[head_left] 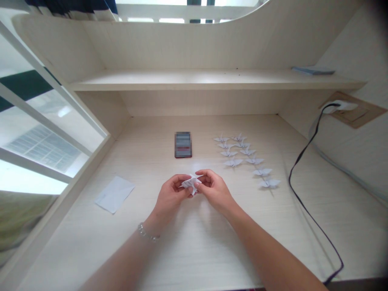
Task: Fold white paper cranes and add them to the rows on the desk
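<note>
My left hand (169,197) and my right hand (214,191) meet above the pale wood desk (194,250), pinching a partly hidden white paper crane (190,183) between their fingers. Its folds are mostly covered by my fingertips. Several finished white paper cranes (245,155) stand in loose rows to the right of my hands. Nearest my left hand, a flat pale blue paper sheet (114,194) lies on the desk. A smartphone (183,144) with a blurred screen lies face up beyond my hands.
A silver bracelet (148,232) circles my left wrist. A black cable (303,178) runs along the desk's right side from a wall socket (339,106). A shelf (212,79) crosses above the desk, holding a flat blue item (313,70). A window (42,121) lines the left side.
</note>
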The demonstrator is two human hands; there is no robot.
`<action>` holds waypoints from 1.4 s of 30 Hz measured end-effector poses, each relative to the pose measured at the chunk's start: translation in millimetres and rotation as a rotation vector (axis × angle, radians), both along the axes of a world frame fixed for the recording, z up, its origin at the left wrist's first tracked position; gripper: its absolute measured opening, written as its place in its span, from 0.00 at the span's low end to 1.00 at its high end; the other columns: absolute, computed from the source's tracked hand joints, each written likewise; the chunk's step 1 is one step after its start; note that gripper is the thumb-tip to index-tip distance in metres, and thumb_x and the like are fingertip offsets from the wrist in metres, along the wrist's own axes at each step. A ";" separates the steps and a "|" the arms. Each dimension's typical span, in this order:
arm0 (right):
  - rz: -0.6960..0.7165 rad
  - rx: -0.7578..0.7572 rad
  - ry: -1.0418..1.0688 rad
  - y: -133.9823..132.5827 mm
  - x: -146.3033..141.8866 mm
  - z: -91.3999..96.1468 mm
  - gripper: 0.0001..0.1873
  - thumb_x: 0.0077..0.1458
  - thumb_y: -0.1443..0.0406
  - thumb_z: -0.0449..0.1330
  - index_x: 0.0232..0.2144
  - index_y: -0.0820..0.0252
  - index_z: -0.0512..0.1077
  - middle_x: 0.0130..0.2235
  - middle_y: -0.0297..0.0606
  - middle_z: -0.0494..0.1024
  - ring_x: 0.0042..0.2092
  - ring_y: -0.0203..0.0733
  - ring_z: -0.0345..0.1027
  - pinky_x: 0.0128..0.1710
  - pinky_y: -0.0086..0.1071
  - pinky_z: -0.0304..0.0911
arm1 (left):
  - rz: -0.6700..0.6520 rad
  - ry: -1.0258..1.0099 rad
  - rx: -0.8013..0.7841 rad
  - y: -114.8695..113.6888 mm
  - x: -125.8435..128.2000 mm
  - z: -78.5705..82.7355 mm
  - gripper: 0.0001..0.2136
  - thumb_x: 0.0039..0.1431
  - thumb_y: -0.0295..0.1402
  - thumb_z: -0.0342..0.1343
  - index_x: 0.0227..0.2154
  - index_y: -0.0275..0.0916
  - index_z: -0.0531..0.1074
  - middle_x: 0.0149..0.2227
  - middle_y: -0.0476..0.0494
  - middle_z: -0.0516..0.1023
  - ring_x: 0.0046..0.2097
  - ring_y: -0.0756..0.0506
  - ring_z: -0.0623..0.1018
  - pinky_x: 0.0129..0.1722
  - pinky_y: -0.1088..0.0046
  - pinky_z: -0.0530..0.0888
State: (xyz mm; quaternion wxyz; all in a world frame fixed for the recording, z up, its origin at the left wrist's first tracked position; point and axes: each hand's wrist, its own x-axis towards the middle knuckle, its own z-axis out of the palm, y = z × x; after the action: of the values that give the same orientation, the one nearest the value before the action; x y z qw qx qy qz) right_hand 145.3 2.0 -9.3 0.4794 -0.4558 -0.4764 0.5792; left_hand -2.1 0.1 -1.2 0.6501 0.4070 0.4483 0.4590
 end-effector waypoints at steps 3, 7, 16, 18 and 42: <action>0.008 -0.007 -0.013 -0.2 -1.0 -0.7 0.19 0.44 0.66 0.61 0.41 0.60 0.64 0.30 0.36 0.74 0.30 0.38 0.71 0.32 0.32 0.66 | 0.059 0.004 -0.005 0.8 -1.3 -1.0 0.16 0.40 0.30 0.65 0.35 0.35 0.71 0.30 0.46 0.76 0.31 0.50 0.74 0.32 0.73 0.73; -0.001 -0.009 -0.050 -0.8 -2.3 -0.3 0.17 0.44 0.67 0.60 0.40 0.61 0.66 0.27 0.33 0.72 0.29 0.37 0.70 0.31 0.31 0.65 | 0.080 0.030 -0.003 1.5 -2.0 -2.6 0.16 0.42 0.31 0.64 0.36 0.34 0.71 0.31 0.44 0.76 0.32 0.50 0.74 0.32 0.75 0.72; -0.018 -0.003 -0.054 -0.8 -5.7 -3.6 0.13 0.46 0.66 0.59 0.37 0.62 0.68 0.24 0.32 0.71 0.27 0.36 0.69 0.28 0.30 0.65 | 0.123 0.069 0.025 1.9 -1.6 -3.5 0.14 0.43 0.36 0.64 0.33 0.34 0.72 0.30 0.44 0.76 0.31 0.50 0.74 0.30 0.75 0.72; -0.017 -0.004 -0.049 -0.8 -5.8 -3.3 0.13 0.46 0.66 0.59 0.37 0.62 0.68 0.24 0.32 0.71 0.26 0.36 0.68 0.28 0.30 0.65 | 0.127 0.072 0.033 1.9 -1.3 -2.4 0.14 0.42 0.35 0.64 0.32 0.34 0.72 0.30 0.44 0.77 0.30 0.50 0.74 0.29 0.75 0.72; 0.023 -0.054 -0.023 -2.8 -9.0 -4.7 0.21 0.41 0.63 0.64 0.39 0.64 0.69 0.22 0.31 0.71 0.25 0.37 0.70 0.27 0.32 0.67 | 0.234 0.117 0.066 0.4 -0.1 -5.1 0.11 0.38 0.28 0.64 0.28 0.34 0.74 0.24 0.48 0.77 0.24 0.51 0.73 0.25 0.77 0.68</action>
State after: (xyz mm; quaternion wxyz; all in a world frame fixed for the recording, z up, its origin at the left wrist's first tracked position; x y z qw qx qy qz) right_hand 136.3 -0.8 -14.0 0.4549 -0.4697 -0.4713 0.5919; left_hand -2.2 0.5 -6.4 0.5512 0.3993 0.5142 0.5217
